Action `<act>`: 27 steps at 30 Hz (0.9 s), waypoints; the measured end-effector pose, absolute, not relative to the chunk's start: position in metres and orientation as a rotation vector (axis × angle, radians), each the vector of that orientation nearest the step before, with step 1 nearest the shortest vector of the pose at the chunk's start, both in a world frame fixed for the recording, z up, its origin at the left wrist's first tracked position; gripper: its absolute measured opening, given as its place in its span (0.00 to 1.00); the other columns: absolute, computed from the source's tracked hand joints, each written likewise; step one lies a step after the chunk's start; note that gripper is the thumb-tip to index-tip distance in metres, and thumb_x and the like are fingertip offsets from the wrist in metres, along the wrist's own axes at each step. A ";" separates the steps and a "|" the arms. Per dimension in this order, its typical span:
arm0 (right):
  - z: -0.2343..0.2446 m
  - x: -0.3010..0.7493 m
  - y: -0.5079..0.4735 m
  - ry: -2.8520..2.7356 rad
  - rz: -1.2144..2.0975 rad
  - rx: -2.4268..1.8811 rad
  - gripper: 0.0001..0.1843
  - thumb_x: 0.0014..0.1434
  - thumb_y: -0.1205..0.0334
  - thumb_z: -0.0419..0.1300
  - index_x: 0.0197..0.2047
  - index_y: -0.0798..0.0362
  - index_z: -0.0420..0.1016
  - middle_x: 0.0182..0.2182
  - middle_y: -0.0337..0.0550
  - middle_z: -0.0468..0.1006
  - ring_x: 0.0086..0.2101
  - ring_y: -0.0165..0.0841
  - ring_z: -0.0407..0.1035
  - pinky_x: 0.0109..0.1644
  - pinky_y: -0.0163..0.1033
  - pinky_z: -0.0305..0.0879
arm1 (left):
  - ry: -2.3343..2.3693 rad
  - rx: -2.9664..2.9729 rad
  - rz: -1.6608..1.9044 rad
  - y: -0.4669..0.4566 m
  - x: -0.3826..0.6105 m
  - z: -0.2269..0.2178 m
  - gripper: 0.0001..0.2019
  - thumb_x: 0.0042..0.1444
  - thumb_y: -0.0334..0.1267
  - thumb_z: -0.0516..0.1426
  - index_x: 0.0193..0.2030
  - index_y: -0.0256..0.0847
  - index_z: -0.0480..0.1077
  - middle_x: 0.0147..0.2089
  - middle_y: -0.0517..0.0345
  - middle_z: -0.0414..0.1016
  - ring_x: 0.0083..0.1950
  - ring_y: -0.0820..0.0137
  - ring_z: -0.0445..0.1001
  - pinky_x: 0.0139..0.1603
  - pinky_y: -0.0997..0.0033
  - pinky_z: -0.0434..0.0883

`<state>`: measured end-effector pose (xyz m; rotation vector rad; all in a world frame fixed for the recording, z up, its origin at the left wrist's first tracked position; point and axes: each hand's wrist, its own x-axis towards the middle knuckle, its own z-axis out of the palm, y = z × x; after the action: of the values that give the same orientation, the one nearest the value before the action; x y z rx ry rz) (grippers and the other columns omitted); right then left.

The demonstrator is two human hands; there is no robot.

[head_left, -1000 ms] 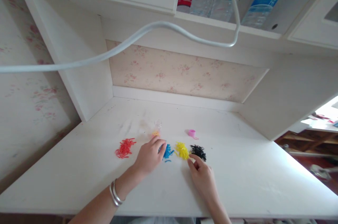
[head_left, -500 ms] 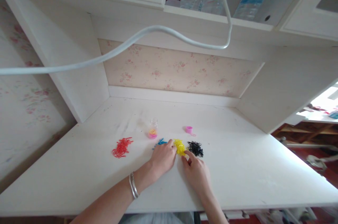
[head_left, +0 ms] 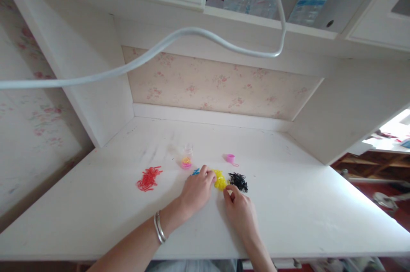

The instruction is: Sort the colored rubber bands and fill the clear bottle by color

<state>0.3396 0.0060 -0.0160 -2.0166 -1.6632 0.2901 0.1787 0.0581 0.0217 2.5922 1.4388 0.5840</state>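
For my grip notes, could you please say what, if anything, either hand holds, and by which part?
I cannot tell: the left hand and right hand are at the yellow pile, any grip too small to make out.

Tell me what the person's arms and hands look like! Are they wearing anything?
Both the left hand and the right hand are bare, without gloves. A shiny silver bracelet, seemingly double-banded, circles the left wrist. No bracelet shows on the right. No sleeves show on the forearms.

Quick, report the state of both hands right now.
Left hand: curled, at the left side of the yellow pile; cannot tell if its grip holds anything.
Right hand: partly curled, at the pile's near right edge; cannot tell if it holds anything.
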 end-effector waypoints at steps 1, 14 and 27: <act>-0.016 0.339 0.006 -1.662 0.288 -2.026 0.15 0.61 0.57 0.47 0.44 0.47 0.73 0.24 0.38 0.78 0.26 0.33 0.72 0.29 0.33 0.56 | 1.437 2.558 0.638 0.058 0.178 0.023 0.12 0.66 0.39 0.42 0.45 0.45 0.65 0.46 0.57 0.70 0.38 0.70 0.74 0.31 0.74 0.68; -0.020 0.341 0.008 -1.708 0.321 -2.014 0.19 0.62 0.54 0.43 0.41 0.48 0.75 0.33 0.44 0.80 0.31 0.36 0.74 0.32 0.35 0.61 | 1.267 2.195 1.101 0.060 0.160 0.036 0.11 0.64 0.43 0.47 0.47 0.45 0.66 0.39 0.59 0.77 0.39 0.71 0.75 0.40 0.74 0.69; -0.019 0.343 0.009 -1.442 0.350 -2.050 0.23 0.60 0.45 0.39 0.42 0.49 0.69 0.33 0.47 0.80 0.32 0.41 0.74 0.32 0.38 0.62 | 1.277 1.727 1.393 0.077 0.122 0.061 0.16 0.58 0.47 0.52 0.44 0.39 0.71 0.28 0.60 0.74 0.23 0.75 0.65 0.25 0.77 0.63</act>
<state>0.3427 0.0090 -0.0193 -2.0501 -1.4416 0.3503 0.1219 0.0770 0.0605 1.7268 1.2770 1.3934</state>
